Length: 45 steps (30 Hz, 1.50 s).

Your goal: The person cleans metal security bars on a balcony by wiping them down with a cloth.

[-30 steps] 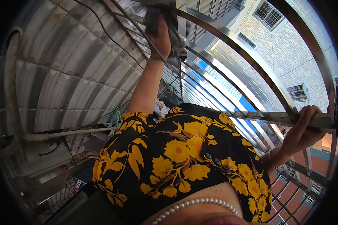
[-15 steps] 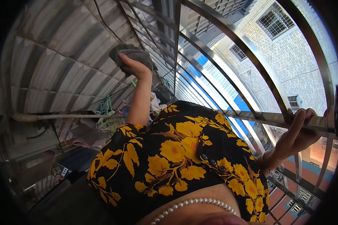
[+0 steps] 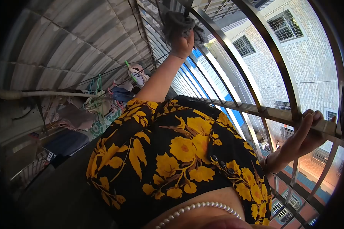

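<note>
My left hand (image 3: pixel 182 45) is raised at the top middle, closed around a bunched dark grey cloth (image 3: pixel 176 26). The cloth is up at the metal window bars (image 3: pixel 252 78) and overlaps them in view; whether it presses on them I cannot tell. On the right side, my right hand (image 3: pixel 304 136) is wrapped round a horizontal metal rail (image 3: pixel 277 115) of the same grille. Its thumb lies on the near side, and the fingertips show over the top.
A ribbed wall (image 3: pixel 76 42) rises on the left, crossed by a pale pipe (image 3: pixel 42 94). Clothes hangers (image 3: pixel 99 97) and hanging clothes (image 3: pixel 120 93) are beside my left arm. Beyond the bars stands a brick building (image 3: pixel 309 57) with barred windows.
My left hand has swung right and upward with the cloth, from in front of the ribbed wall to the bars. My right hand keeps its hold on the rail. The view has shifted slightly.
</note>
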{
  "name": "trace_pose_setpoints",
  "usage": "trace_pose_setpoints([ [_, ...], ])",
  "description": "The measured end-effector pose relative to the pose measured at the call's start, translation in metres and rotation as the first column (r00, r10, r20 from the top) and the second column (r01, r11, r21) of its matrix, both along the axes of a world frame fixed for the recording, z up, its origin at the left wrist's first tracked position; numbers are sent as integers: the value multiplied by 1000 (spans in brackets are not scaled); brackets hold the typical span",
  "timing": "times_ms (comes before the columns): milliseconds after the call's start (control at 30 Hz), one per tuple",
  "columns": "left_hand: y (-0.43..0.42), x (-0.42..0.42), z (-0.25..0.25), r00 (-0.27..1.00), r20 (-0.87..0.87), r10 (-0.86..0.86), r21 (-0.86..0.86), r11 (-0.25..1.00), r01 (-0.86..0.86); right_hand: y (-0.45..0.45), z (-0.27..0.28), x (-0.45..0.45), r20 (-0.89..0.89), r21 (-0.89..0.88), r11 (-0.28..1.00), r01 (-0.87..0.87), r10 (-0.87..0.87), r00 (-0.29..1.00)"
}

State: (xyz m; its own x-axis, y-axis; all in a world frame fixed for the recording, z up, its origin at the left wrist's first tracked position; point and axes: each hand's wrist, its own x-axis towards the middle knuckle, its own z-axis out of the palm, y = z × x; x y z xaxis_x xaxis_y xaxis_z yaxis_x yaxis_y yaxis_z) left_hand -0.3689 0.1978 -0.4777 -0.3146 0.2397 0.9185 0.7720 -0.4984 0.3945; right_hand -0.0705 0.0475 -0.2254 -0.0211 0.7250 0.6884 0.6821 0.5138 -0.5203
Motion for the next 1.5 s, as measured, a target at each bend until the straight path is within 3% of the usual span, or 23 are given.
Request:
trace_pose_setpoints([
  [133,13,-3,30,980,125,-154,-61,985,163,2,-3,-2,-63,45,996,-72,75,995],
  [200,16,0,19,993,76,87,-176,982,-73,-2,-1,-3,-63,0,1000,-9,9,998],
  [333,11,1,-29,978,-25,206,-214,955,-207,-1,-3,16,-105,-42,991,-131,126,986],
  [367,3,2,-35,988,98,119,-253,963,-91,4,-3,16,-103,-35,989,-145,141,985],
  [400,0,-2,-40,986,100,130,-250,963,-101,6,-3,12,-62,24,992,-127,128,990],
  [467,-20,-6,-50,989,88,117,-474,878,-62,0,-5,4,-23,63,993,-104,105,994],
  [500,-32,-6,-60,987,107,118,-609,793,-29,1,-7,-5,-114,118,988,-98,111,987],
  [533,-42,-8,-72,919,393,30,-727,621,291,2,-7,-11,-203,180,980,-88,125,971],
  [600,-41,-7,-99,785,618,-34,-514,738,436,2,-2,8,-116,111,988,-111,124,986],
  [633,-24,1,-95,784,620,-42,-280,921,271,0,-2,16,-28,22,993,-113,113,993],
  [700,-13,2,-26,775,613,-154,-171,932,320,0,-4,19,-54,30,986,-163,164,985],
  [733,9,-8,-12,906,421,-47,-200,969,143,3,-5,20,-85,47,975,-215,219,972],
  [800,14,-13,53,920,390,-50,-30,997,67,-2,-11,9,-91,62,998,-8,14,996],
  [867,17,-14,37,838,527,-140,-86,972,217,-4,-11,9,-104,48,999,-3,8,995],
  [933,15,-20,-5,913,407,-36,-232,962,142,-5,-7,17,-71,-10,1000,3,-4,997],
  [1000,12,-15,-28,887,460,-29,-158,981,114,-1,-5,16,-40,-68,997,-18,16,999],
  [1067,14,-11,-37,884,468,9,-102,994,44,-4,-12,-11,-138,101,988,121,-106,985],
  [1133,11,-6,-45,809,588,-17,-148,981,128,-6,-16,8,-99,87,991,105,-96,990],
  [1233,-4,12,-51,747,659,90,-221,972,77,-4,-10,8,-62,52,997,61,-58,996],
  [1300,-28,32,-53,871,475,128,-473,871,131,-5,-10,3,-98,72,997,3,4,995],
  [1333,-49,41,-42,876,482,-28,-501,811,302,-7,-9,6,-98,77,997,3,5,995],
  [1400,-59,56,-29,980,199,-21,-293,953,80,-4,-9,11,-104,58,997,-42,48,993],
  [1500,-49,49,16,983,141,120,-336,940,-67,-12,-10,-5,-129,51,999,14,-7,992],
])
